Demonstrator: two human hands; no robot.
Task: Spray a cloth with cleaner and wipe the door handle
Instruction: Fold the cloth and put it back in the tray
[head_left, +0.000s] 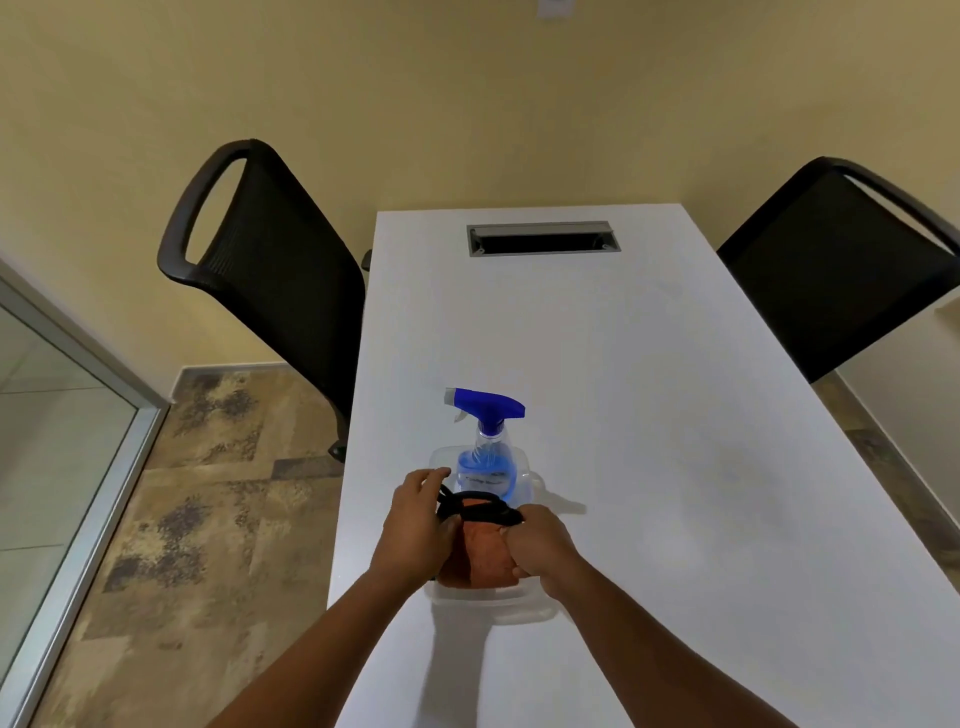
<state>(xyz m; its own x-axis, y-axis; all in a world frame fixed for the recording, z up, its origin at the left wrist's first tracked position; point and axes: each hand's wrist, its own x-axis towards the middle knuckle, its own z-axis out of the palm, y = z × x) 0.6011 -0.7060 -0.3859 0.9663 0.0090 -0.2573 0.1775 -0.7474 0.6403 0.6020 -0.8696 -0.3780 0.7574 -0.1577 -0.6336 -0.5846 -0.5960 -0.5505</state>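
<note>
A clear spray bottle (487, 457) with a blue trigger head and blue liquid stands in a clear plastic tub (524, 605) on the white table (649, 415). In the near half of the tub lies an orange cloth (485, 553) with a black cord or strap (480, 509) across its top. My left hand (415, 525) rests on the cloth's left side, fingers spread over the strap. My right hand (537, 545) is closed on the cloth's right edge. The door handle is not in view.
Two black mesh office chairs stand at the table, one on the left (270, 270), one on the right (841, 265). A metal cable slot (543, 240) sits at the table's far end. A glass panel with a metal frame (78, 441) is at the left.
</note>
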